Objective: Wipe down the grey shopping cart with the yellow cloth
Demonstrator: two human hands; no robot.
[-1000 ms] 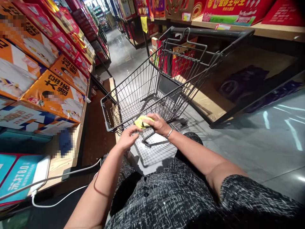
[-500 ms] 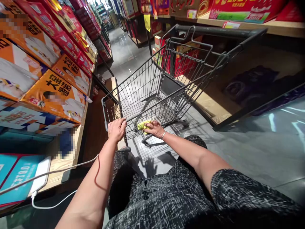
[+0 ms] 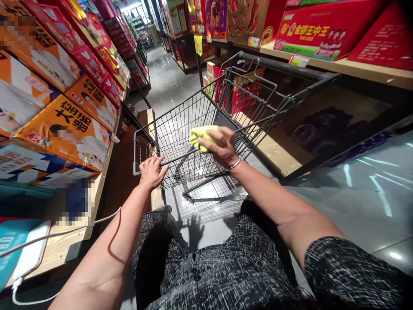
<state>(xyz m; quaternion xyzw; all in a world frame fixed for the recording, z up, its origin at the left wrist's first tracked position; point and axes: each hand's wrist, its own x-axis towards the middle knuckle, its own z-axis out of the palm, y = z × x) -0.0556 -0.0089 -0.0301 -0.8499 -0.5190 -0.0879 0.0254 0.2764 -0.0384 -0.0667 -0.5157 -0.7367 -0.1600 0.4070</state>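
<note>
A dark wire shopping cart stands in front of me, its handle end at the upper right. My left hand is closed over the near top rim at the cart's left end. A folded yellow cloth is gripped in my right hand, close to the near top rim about midway along the cart. Whether the cloth touches the rim I cannot tell. The cart's wire basket holds nothing that I can see.
Orange boxes are stacked on the left shelf, with a white power bank and its cable nearer me. Red boxes fill the right shelf behind the cart. Grey tiled floor shows at the right.
My right hand has risen with the yellow cloth from low beside the cart's side to its top rim. The left hand stays on the rim. The view has shifted slightly.
</note>
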